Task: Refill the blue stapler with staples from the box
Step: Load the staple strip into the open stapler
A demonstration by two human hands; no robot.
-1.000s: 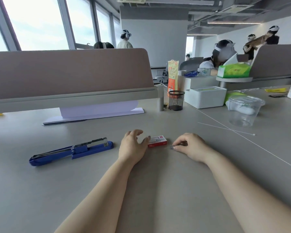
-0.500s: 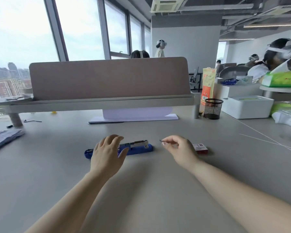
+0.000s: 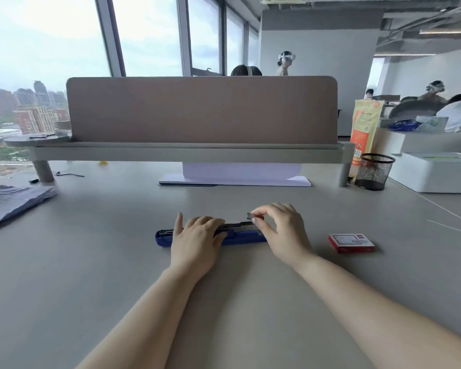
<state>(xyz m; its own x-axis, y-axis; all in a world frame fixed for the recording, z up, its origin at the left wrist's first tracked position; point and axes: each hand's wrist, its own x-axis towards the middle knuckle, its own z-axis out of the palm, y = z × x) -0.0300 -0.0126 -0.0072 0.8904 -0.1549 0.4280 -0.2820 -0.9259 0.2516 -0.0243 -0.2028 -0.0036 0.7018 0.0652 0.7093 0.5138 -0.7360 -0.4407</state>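
Note:
The blue stapler (image 3: 242, 237) lies lengthwise on the grey desk, its metal staple channel facing up. My left hand (image 3: 194, 242) rests on its left half and holds it down. My right hand (image 3: 282, 230) hovers over the stapler's right end, thumb and forefinger pinched on a small strip of staples (image 3: 250, 216) just above the channel. The red and white staple box (image 3: 351, 243) lies on the desk to the right of my right hand, apart from it.
A pink divider screen (image 3: 201, 110) on a grey shelf crosses the desk behind. A black mesh pen cup (image 3: 373, 171), a white box (image 3: 434, 171) and an orange packet (image 3: 365, 123) stand at the right. Folded blue cloth (image 3: 11, 203) lies at the left. People sit beyond.
The view swung left. My left hand left the box side and came down on the stapler. My right hand carried the staple strip leftwards from the box to above the stapler.

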